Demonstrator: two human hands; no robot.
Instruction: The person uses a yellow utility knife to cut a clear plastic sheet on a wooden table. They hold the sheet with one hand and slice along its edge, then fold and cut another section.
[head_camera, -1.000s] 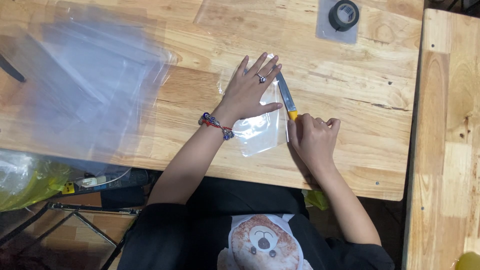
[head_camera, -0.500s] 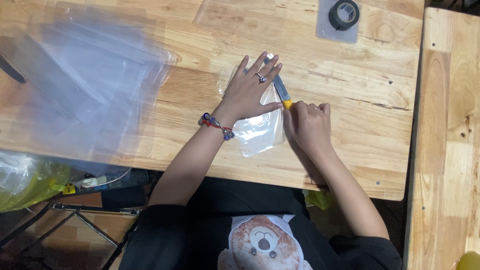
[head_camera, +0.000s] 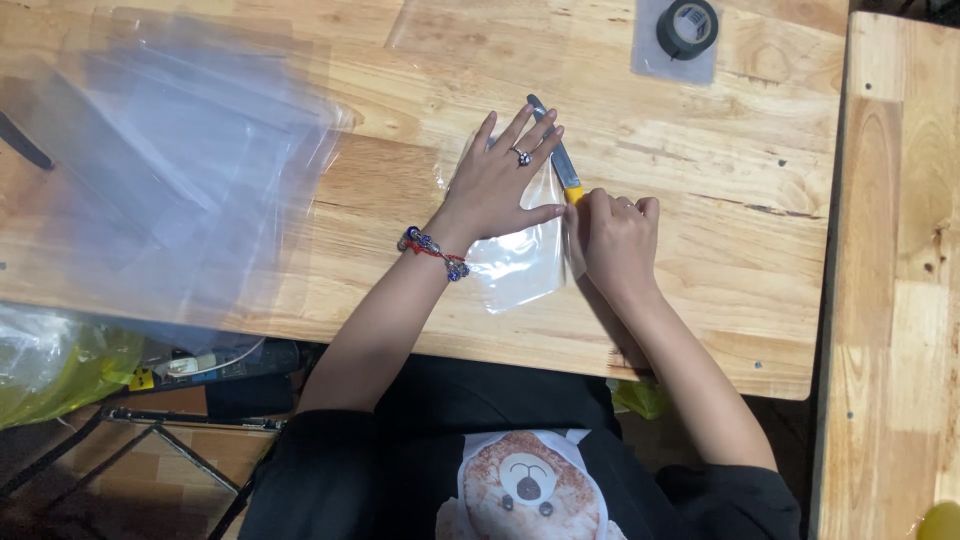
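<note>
The left hand (head_camera: 498, 185) lies flat, fingers spread, pressing a small clear bag (head_camera: 520, 262) onto the wooden worktop (head_camera: 700, 200). The right hand (head_camera: 618, 240) is clamped around a knife (head_camera: 556, 152), its blade along the bag's right edge.

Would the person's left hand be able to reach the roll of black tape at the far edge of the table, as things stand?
Probably yes: bare wood lies between the left hand and the tape roll, but that hand is pressing the clear plastic bag flat and would have to let go.

Small clear plastic bag (head_camera: 515, 262) lies flat under the left hand (head_camera: 500, 185); yellow-handled knife (head_camera: 556, 155) in the right hand (head_camera: 615, 235) runs along its right edge
</note>
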